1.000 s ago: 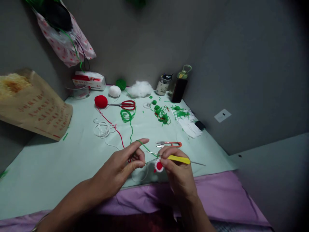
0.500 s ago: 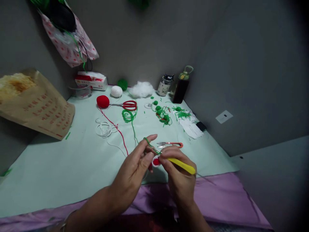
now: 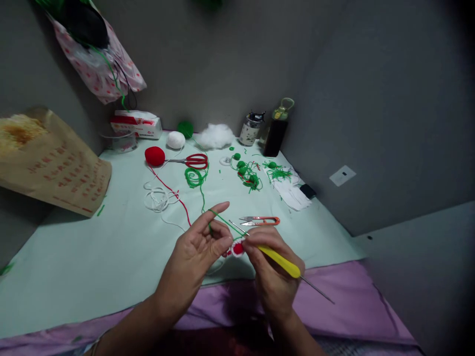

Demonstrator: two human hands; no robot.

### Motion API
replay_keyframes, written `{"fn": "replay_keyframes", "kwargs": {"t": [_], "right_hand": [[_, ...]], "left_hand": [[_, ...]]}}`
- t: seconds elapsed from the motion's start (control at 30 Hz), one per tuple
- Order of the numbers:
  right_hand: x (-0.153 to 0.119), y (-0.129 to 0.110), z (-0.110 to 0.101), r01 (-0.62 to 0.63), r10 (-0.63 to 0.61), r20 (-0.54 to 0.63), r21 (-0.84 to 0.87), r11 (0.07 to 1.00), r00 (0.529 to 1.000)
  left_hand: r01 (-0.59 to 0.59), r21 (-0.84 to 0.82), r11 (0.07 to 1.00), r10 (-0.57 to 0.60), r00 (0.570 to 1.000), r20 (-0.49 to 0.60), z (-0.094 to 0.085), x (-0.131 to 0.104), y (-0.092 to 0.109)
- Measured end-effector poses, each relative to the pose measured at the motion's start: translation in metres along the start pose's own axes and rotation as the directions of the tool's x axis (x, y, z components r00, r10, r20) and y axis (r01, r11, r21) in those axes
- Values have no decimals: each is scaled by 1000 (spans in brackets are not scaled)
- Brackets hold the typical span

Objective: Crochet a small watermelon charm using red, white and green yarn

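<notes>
My left hand (image 3: 200, 252) pinches the edge of a small round crochet piece (image 3: 237, 248), red in the middle with a white rim. Green yarn (image 3: 226, 220) runs over its raised index finger to the piece. My right hand (image 3: 272, 262) is closed round the yellow handle of a crochet hook (image 3: 280, 260), whose metal tip points up and left across the green yarn. A thin metal rod sticks out of the handle's other end. Just beyond my right hand lie orange-handled thread snips (image 3: 261, 221).
Red-handled scissors (image 3: 196, 161), a red yarn ball (image 3: 155, 156), a white yarn ball (image 3: 175, 140) and white stuffing (image 3: 215, 136) lie further back. A dark bottle (image 3: 277, 131) stands near the right wall. A paper bag (image 3: 70, 168) is at left.
My left hand has shifted left and its index finger has drawn away from the hook, stretching the green yarn. The hook's tip now shows clearly. The whole view has shifted slightly.
</notes>
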State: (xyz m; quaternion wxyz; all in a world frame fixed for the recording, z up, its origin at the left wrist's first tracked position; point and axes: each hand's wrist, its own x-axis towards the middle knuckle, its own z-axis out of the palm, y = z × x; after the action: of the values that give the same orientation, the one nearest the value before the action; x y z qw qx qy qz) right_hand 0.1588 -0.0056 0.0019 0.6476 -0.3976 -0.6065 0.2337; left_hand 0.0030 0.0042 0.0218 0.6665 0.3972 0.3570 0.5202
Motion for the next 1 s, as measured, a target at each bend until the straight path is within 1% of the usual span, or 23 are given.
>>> {"fn": "replay_keyframes", "kwargs": {"t": [0.13,0.3,0.43,0.57,0.63,0.7,0.8,0.9,1.0], "right_hand": [[-2,1,1,16,-16,4,-29,999,1000],[-7,3,-1,71,-70,18,-95,993,997],[-9,4,-2,121,-112,76,-131,984,991],[-7,2,-1,193,-192,20,-150,970,981],[-6,1,-2,203,-201,34,-105,973,979],[-7,3,-2,162,-160,63,-19,987,985],[-7,7,-3,13,-24,57,185,983,998],[-4,11,-3,-150,125,88,394,907,988],[0,9,-6,-232,189,137,479,846,972]], "left_hand": [[2,15,1000,-2,1000,-8,2,-2,5],[20,-3,1000,-20,998,-61,4,-3,4],[39,-4,999,-39,998,-47,1,-2,5],[52,9,999,-51,998,-27,0,-2,5],[61,14,998,-61,998,-19,0,-3,5],[59,20,998,-59,998,-12,0,-3,5],[47,39,998,-47,999,-3,-1,-2,6],[49,62,997,-49,999,4,-1,-2,8],[52,92,994,-53,999,4,-2,-2,10]]}}
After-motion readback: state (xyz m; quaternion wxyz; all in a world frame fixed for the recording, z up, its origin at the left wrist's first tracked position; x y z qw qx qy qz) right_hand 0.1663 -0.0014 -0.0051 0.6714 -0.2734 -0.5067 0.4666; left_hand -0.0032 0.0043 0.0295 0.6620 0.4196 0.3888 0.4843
